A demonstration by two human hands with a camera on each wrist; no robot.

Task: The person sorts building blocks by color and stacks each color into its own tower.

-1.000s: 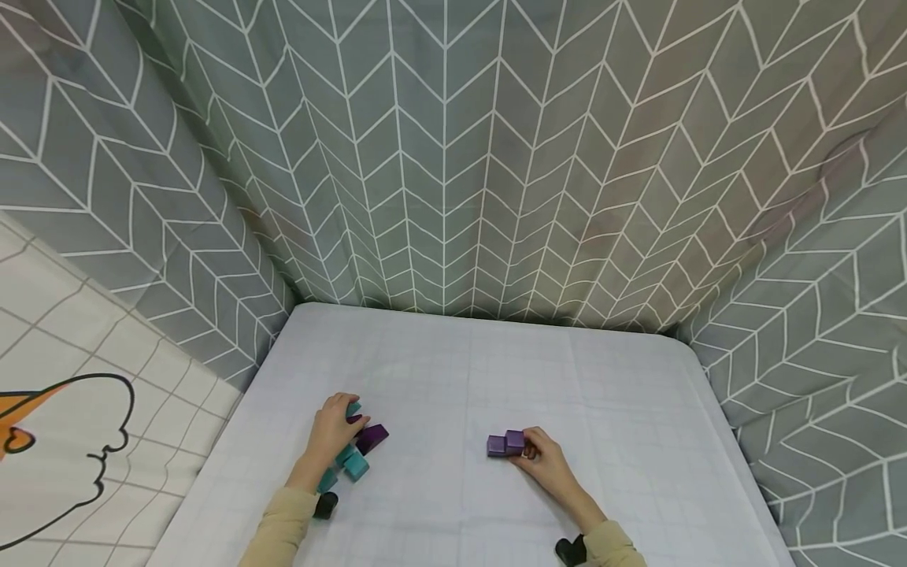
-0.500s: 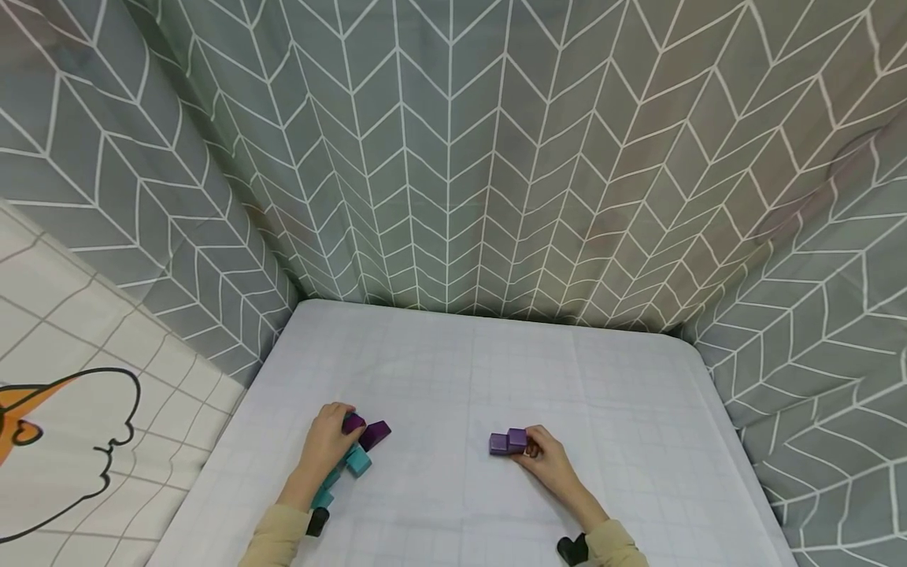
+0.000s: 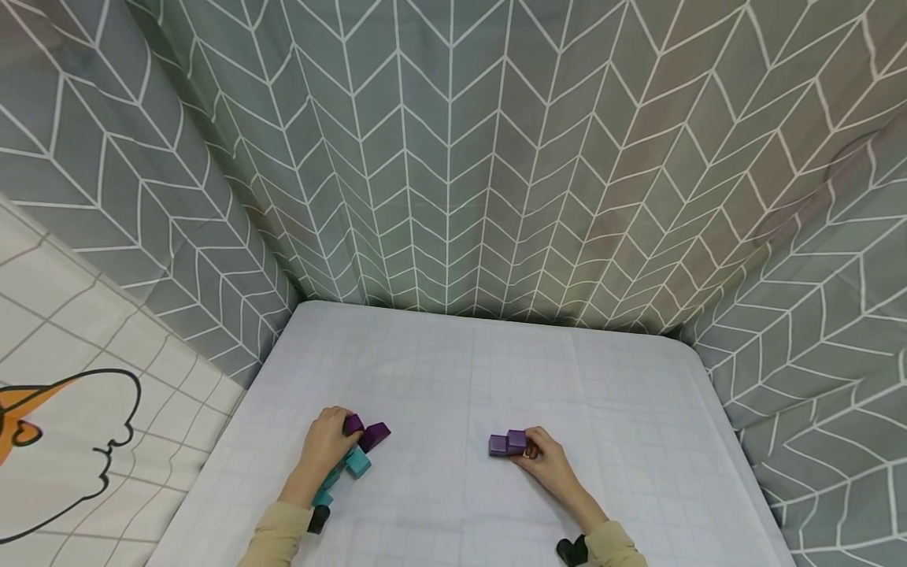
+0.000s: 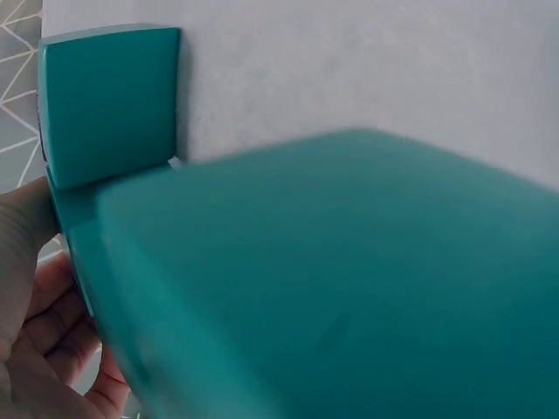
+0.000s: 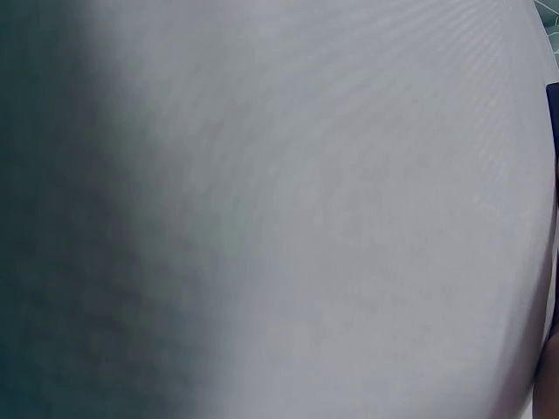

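In the head view, my left hand (image 3: 326, 441) is at the table's left with its fingers around a purple block (image 3: 353, 424). A second purple block (image 3: 374, 436) touches it on the right. Teal blocks (image 3: 357, 462) run down beside the palm; whether they are joined is unclear. Up close in the left wrist view, a teal block (image 4: 113, 105) stands beyond a large blurred one, with curled fingers (image 4: 65, 336) behind them. My right hand (image 3: 553, 466) pinches a stepped purple block piece (image 3: 507, 443) by its right end. Its far fingers are hidden.
A white cloth covers the table (image 3: 453, 378), which has rounded far corners. Grey patterned curtains (image 3: 446, 157) hang behind it and at the sides. Black objects (image 3: 572, 550) sit at both wrists. The right wrist view shows mostly blurred white cloth.
My left hand has shifted slightly down and left, and its fingers have moved from a teal block's top to the purple block's side. The right hand stays almost still with its purple piece.
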